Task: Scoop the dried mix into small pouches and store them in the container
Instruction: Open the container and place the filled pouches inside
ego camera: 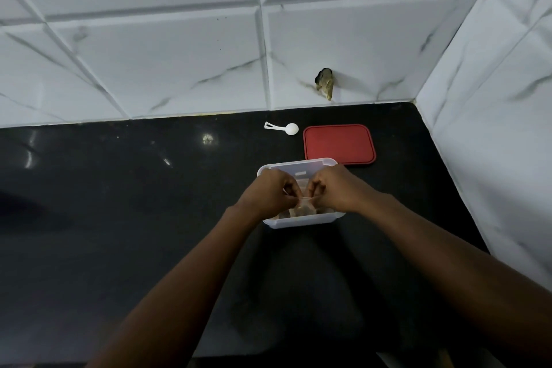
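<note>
Container (300,222) mostly blocked; contents barely show.
L hand (270,191) & R hand (337,188) hide top edge of the pouch (304,207); its fill too small to tell. Both forearms (185,293) cut off at btm edge; counter (119,218) runs off left & btm.

The light is dim and cool, leaving a bluish-grey cast on the tiled wall (155,48). The glossy black table (104,203) shows a few small bright glints of reflected light toward its left and middle. A broad soft shadow spreads on it just below the container (298,223). The wide lens bows the tile joints, most toward the edges. The centre is fairly sharp, while the bottom corners sink into murk.
</note>
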### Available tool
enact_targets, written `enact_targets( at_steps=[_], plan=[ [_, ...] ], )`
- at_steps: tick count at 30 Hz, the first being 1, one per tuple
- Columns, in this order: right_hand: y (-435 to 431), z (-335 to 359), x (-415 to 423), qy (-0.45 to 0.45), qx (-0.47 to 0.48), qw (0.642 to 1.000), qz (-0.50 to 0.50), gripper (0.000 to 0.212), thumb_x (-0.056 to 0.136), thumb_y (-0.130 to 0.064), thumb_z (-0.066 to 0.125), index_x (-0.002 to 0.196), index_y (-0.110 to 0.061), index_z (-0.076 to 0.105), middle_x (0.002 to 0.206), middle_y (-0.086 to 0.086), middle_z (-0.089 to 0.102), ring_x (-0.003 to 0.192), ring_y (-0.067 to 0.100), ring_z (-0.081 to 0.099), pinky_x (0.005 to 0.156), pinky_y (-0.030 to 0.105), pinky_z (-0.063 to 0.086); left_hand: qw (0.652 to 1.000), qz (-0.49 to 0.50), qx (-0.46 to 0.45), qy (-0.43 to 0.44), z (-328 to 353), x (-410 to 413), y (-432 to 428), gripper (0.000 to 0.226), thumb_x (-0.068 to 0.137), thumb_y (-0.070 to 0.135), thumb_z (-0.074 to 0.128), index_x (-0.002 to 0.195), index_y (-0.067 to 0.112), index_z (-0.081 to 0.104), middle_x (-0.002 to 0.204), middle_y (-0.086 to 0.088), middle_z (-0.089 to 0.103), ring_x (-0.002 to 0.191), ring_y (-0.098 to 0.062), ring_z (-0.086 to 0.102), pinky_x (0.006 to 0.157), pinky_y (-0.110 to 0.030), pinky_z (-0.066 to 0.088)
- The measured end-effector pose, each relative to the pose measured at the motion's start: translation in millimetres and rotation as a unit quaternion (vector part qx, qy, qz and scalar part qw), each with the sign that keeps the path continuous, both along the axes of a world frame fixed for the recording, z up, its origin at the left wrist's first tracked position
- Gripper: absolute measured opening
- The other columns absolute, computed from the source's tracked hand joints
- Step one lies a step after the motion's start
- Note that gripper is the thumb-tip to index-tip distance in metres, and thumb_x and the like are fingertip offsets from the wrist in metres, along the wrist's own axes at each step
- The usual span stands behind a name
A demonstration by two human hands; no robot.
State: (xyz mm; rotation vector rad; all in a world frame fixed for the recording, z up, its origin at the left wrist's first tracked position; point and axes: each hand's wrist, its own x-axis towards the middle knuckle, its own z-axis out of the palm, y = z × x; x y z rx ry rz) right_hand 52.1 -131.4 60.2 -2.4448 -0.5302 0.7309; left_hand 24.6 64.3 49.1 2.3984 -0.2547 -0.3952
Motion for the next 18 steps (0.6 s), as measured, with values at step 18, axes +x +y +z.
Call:
enact_targets(
  at_steps=[18],
  plan=[
    [9, -19, 6, -0.051, -0.059, 0.997, 0.015, 0.008, 0.086, -0.029, 0.078, 0.091, -0.024, 0.073, 0.078, -0.006, 0.066, 0.071, 0.006, 0.063, 0.069, 0.024, 0.053, 0.994, -0.036, 0.106, 0.011, -19, 9, -10, 0.015, 0.090, 0.025, 0.076, 0.094, 0.011, 0.080, 0.087, -0.004, 0.078, 0.083, -0.017, 0.070, 0.083, -0.034, 0.057]
  ],
)
